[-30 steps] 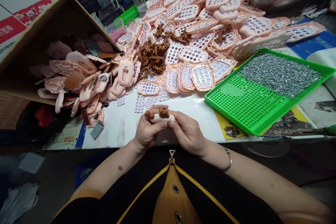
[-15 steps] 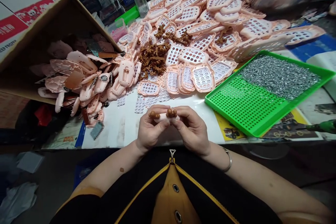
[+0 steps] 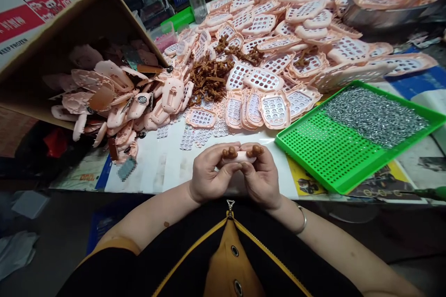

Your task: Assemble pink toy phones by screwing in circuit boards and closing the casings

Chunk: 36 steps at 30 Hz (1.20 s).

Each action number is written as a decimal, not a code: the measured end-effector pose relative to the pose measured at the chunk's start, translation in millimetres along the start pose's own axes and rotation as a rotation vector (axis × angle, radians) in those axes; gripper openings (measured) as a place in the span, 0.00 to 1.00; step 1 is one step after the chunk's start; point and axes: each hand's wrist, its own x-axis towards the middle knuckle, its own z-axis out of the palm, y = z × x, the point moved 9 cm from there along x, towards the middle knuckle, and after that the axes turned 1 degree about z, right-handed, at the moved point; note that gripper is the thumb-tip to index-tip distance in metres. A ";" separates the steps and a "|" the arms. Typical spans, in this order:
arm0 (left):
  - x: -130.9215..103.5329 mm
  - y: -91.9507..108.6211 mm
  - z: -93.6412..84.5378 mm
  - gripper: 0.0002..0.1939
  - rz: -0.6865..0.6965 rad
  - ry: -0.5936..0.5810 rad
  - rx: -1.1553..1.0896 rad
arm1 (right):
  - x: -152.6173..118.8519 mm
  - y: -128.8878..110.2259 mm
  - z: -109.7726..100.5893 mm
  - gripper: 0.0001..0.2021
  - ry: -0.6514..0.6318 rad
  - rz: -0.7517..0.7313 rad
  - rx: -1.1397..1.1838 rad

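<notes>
Close to my body at the table's front edge, my left hand point(image 3: 213, 171) and my right hand point(image 3: 261, 176) both grip one small pale pink plastic shell point(image 3: 240, 158). Its near edge shows between my thumbs; most of it is hidden by my fingers. Brown rounded bits point(image 3: 230, 152) stick up at its left end, and similar brown bits point(image 3: 255, 150) at its right end. Both hands are closed around the piece. Just beyond them lie pink shells with white keypad inserts point(image 3: 275, 109) and loose clear keypad sheets point(image 3: 195, 138).
At left, a tipped cardboard box point(image 3: 114, 4) spills pink casings point(image 3: 173, 95). Brown figure-like parts point(image 3: 209, 79) are heaped mid-table. A green perforated tray point(image 3: 310, 160) holds silver screws point(image 3: 376, 111) at right. Behind stand a glass jar point(image 3: 198, 4) and a metal bowl point(image 3: 369, 18).
Both hands have shifted slightly right with the pink shell, which shows more between the thumbs. The camera view has turned a little. My grip on the piece continues.
</notes>
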 end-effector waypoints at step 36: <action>-28.2 -41.6 9.8 0.22 -0.283 -0.453 0.493 | 7.5 52.4 -24.3 0.15 0.284 0.536 0.570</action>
